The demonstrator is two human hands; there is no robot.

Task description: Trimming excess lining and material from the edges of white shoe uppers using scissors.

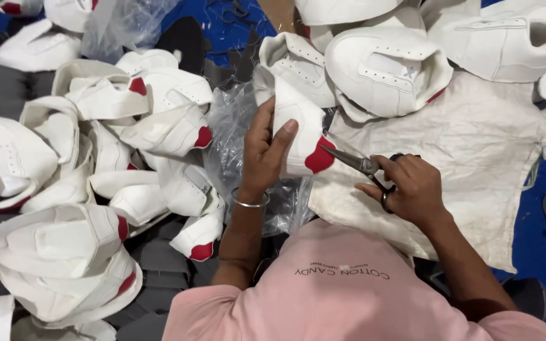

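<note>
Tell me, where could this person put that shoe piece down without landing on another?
The bare room is the cream cloth, right of the right hand with the scissors and below the top shoe pieces. Left of the left hand, shoe pieces are heaped; the plastic sheet between is narrow.

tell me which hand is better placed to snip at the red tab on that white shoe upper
Right. The right hand holds the scissors, whose tips reach the red tab. The left hand grips the white shoe upper, steadying it.
</note>
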